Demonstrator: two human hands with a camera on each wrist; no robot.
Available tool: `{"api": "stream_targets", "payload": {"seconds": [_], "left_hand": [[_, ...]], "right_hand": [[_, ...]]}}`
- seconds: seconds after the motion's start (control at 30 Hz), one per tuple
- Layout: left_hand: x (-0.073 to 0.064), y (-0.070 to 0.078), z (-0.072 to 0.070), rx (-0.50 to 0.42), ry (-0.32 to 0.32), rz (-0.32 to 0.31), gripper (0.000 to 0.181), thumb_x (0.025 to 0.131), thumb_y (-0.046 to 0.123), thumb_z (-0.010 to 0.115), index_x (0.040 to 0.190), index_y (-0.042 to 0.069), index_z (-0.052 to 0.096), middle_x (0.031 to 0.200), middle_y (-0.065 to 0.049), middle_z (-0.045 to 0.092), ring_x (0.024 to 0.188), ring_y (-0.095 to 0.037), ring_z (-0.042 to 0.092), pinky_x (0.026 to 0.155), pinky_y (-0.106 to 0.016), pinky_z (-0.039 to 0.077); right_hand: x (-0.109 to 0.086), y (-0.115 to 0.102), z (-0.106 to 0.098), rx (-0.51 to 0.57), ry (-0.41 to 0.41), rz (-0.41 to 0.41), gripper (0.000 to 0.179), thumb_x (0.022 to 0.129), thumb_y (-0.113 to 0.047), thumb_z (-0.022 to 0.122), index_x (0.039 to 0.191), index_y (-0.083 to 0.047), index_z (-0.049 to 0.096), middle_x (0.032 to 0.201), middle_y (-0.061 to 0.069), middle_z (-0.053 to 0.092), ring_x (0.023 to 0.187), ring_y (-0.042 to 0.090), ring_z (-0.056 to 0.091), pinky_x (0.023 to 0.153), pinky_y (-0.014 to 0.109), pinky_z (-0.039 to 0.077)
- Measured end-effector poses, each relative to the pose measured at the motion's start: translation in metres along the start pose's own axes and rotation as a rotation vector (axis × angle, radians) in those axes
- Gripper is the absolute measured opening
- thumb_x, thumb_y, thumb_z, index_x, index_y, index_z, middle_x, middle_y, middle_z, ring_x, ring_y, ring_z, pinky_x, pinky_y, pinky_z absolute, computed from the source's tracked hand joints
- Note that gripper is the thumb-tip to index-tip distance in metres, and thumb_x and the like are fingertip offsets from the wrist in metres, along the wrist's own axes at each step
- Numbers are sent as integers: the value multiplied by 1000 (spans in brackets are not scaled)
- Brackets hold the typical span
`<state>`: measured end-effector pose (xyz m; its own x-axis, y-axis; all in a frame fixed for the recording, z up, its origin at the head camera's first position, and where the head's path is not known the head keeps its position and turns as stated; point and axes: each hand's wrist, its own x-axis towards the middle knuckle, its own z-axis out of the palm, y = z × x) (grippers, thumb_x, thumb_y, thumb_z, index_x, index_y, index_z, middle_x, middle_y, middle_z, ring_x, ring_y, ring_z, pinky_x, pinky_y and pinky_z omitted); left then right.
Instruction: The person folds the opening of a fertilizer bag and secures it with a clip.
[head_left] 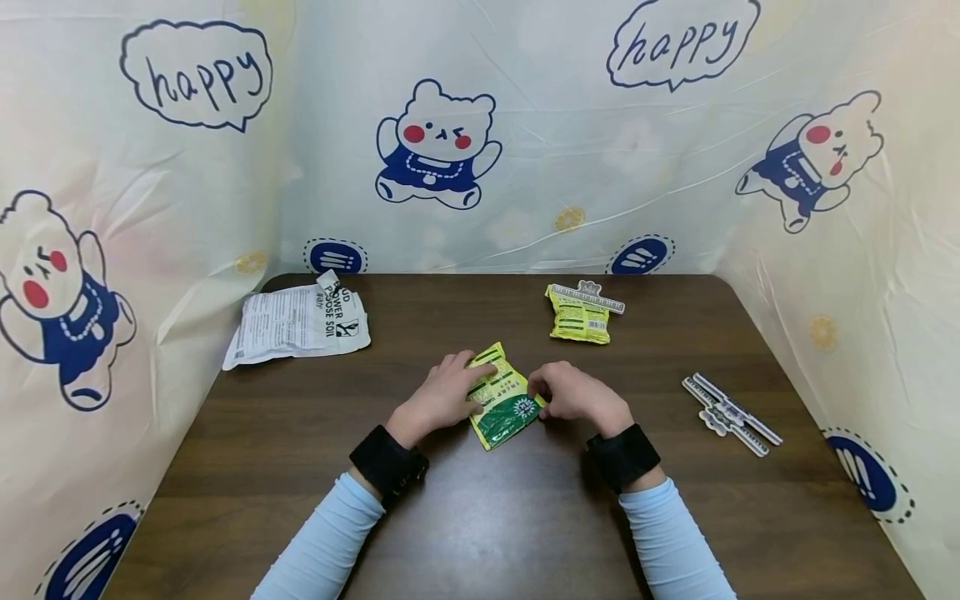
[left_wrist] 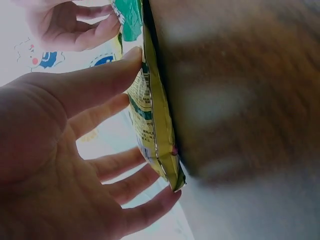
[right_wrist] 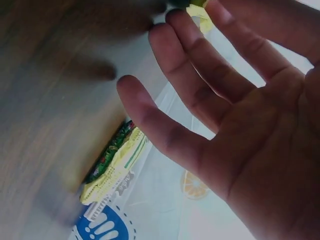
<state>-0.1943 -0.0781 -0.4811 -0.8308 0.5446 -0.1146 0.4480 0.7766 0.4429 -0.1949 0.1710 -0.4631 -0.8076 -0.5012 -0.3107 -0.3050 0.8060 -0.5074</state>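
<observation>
A small yellow-and-green packet [head_left: 504, 408] lies on the table between both hands, tilted at an angle. My left hand [head_left: 444, 390] spans its left side, the fingers spread and fairly straight. In the left wrist view, the left thumb [left_wrist: 100, 82] touches the packet [left_wrist: 145, 115] while the other fingertips rest along its far edge. At the right corner, my right hand [head_left: 576, 392] pinches the packet between thumb and index finger. Its remaining fingers [right_wrist: 165, 120] extend loosely in the right wrist view, where most of the packet is out of frame.
Behind the right hand lies another yellow packet [head_left: 581, 321] with a clear bag clip [head_left: 588, 294] across its top. Two more clips [head_left: 731, 414] lie side by side at the right. A white printed bag [head_left: 300, 325] sits back left. Patterned curtains [head_left: 525, 233] border the table.
</observation>
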Motion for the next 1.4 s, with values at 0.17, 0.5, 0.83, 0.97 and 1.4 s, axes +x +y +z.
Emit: {"api": "stream_targets", "payload": {"seconds": [0.17, 0.5, 0.83, 0.97, 1.4], "left_hand": [[-1, 0, -1, -1, -18, 40, 64, 91, 17, 81, 151, 20, 57, 159, -22, 43, 143, -42, 40, 112, -64, 40], [-3, 1, -3, -13, -94, 160, 63, 93, 10, 79, 150, 20, 57, 162, -21, 40, 147, -40, 38, 118, -61, 36], [-7, 7, -8, -26, -179, 185, 61, 97, 11, 75, 153, 21, 54, 169, -22, 32, 155, -39, 28, 119, -66, 32], [-8, 9, -14, -58, -175, 208, 52, 101, 23, 71, 151, 16, 57, 169, -24, 30, 156, -40, 25, 119, -68, 31], [-23, 22, -48, -183, -151, 311, 35, 94, 32, 80, 120, 9, 75, 122, -5, 69, 112, -26, 65, 98, -45, 54]], "right_hand": [[-3, -2, -2, 35, -45, -16, 18, 83, 0, 85, 93, -11, 76, 84, 5, 64, 76, 19, 56, 67, 36, 51], [-11, -11, -2, 40, -172, -27, 18, 84, -7, 86, 72, -13, 74, 69, -4, 63, 65, 13, 55, 62, 31, 47], [-16, -19, -4, 74, -250, -92, 18, 87, -8, 84, 73, -15, 77, 67, -7, 64, 64, 11, 54, 63, 31, 47], [-18, -18, -7, 81, -202, -182, 18, 87, -6, 83, 73, -15, 76, 70, -6, 65, 64, 10, 54, 61, 30, 48], [-25, -14, -24, 224, 51, -299, 11, 98, -4, 70, 88, -9, 71, 82, 1, 67, 75, 15, 60, 70, 36, 52]]}}
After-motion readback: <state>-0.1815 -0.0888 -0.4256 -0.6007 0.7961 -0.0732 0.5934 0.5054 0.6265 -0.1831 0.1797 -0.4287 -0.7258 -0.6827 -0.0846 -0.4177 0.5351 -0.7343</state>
